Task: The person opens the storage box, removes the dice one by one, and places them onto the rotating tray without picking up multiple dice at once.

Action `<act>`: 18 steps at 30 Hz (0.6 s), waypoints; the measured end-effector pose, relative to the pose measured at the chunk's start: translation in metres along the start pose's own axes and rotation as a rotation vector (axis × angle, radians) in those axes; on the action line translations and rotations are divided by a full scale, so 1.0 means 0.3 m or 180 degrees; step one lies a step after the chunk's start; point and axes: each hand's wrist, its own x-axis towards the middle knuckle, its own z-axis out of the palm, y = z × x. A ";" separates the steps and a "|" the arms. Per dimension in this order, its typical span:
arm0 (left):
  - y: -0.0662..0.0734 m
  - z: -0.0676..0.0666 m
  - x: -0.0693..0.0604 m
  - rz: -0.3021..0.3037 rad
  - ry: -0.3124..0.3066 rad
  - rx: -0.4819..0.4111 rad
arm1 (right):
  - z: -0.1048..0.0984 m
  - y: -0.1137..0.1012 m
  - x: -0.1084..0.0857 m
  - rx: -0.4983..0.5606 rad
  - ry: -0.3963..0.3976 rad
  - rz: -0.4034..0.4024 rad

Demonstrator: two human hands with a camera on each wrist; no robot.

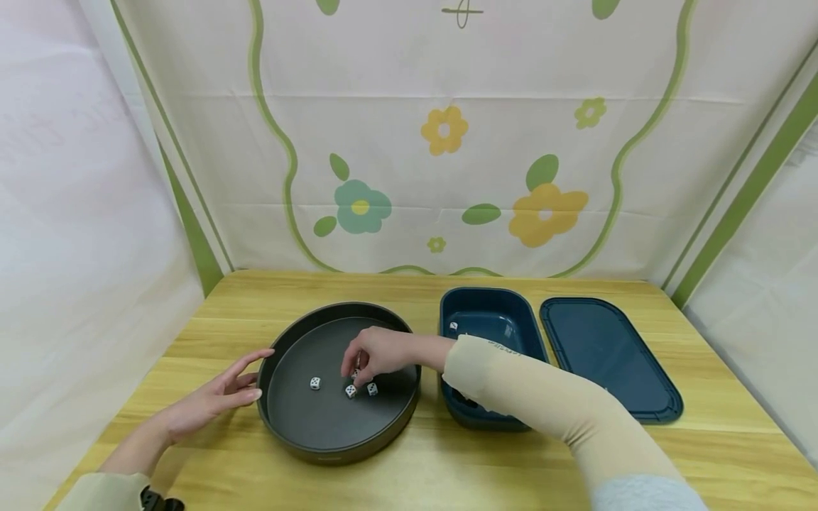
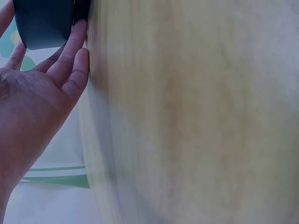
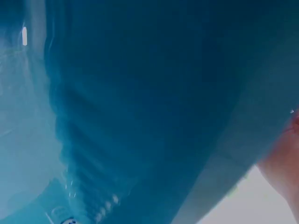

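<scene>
A round dark pan [image 1: 319,426] stands on the wooden table with several white dice in it. My left hand [image 1: 203,399] rests against the pan's left side, its thumb and fingers fairly straight along the outer wall; the left wrist view shows this hand [image 2: 51,88] touching the dark wall. Over the pan, my right hand [image 1: 383,353] reaches down with curled fingers, and a partly hidden die [image 1: 355,373] shows between thumb and fingers. Just below the fingertips lie one die [image 1: 351,391] and another die [image 1: 373,389]. A separate die [image 1: 315,383] sits further left.
Right of the pan stands a deep blue container [image 1: 492,301] with a die [image 1: 454,326] inside; my right forearm crosses above it. Its wall [image 3: 140,93] fills much of the right wrist view. A flat blue lid [image 1: 613,355] lies further right. A flowered cloth [image 1: 396,142] hangs behind.
</scene>
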 end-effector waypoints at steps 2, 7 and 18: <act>0.002 0.001 -0.001 0.0002 0.0012 0.0013 | -0.012 0.005 -0.010 -0.0009 0.0059 -0.0015; 0.005 0.004 -0.004 0.0038 0.0035 -0.0004 | -0.052 0.023 -0.050 -0.0022 0.0205 -0.0121; 0.003 0.002 -0.007 0.0068 0.0013 0.0037 | -0.143 0.059 -0.226 0.0064 0.0446 0.0125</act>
